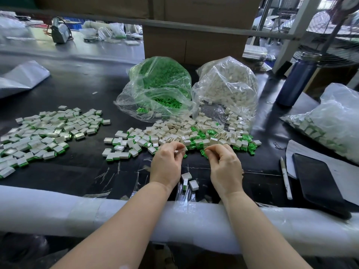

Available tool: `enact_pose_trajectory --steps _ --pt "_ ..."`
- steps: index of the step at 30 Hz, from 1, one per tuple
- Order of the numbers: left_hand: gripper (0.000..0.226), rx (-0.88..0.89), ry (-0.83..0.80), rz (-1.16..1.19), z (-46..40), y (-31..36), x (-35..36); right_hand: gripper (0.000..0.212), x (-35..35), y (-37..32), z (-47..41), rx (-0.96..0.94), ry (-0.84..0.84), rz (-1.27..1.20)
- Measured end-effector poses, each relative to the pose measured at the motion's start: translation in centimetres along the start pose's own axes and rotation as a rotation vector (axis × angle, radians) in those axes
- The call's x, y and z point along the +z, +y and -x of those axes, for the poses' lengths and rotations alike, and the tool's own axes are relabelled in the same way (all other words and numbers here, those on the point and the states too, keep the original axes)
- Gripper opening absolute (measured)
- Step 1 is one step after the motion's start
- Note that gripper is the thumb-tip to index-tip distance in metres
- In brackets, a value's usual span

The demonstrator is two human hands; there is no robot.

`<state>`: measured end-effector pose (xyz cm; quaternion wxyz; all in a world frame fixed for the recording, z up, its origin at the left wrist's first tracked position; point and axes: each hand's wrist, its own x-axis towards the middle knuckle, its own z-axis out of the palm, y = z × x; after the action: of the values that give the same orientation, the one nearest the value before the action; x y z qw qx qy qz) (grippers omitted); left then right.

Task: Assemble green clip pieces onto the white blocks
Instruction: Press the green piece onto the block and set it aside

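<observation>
Head camera view: at a black bench (77, 88), a person's left hand (166, 162) and right hand (223, 165) work at the near edge of a loose heap of small white plastic blocks (180, 131) mixed with green plastic clip pieces (196, 143). Both hands have their fingers curled, fingertips pinched together; whether either grips a piece cannot be told. Behind the heap stand a clear plastic bag of green clips (159, 84) and a clear plastic bag of white blocks (227, 86). Assembled white-and-green blocks (44, 131) lie spread to the left. A dark blue bottle (295, 80), a white pen (286, 177) and a black phone (318, 185) sit right.
</observation>
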<state>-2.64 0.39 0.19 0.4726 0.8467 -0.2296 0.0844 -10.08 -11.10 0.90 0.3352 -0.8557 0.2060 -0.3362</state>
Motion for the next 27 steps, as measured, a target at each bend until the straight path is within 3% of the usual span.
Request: enact_pose_trajectory --steps 5,10,27 --pt "0.008 0.003 -0.137 0.159 0.25 0.47 -0.35 0.011 0.11 -0.08 0.05 0.051 -0.099 -0.144" --pt "0.012 0.000 -0.165 0.210 0.10 0.48 -0.59 0.017 -0.03 -0.32 -0.13 0.153 -0.144 -0.293" --pt "0.017 0.004 -0.250 0.105 0.34 0.13 -0.37 0.010 0.22 0.35 -0.11 0.110 -0.189 -0.228"
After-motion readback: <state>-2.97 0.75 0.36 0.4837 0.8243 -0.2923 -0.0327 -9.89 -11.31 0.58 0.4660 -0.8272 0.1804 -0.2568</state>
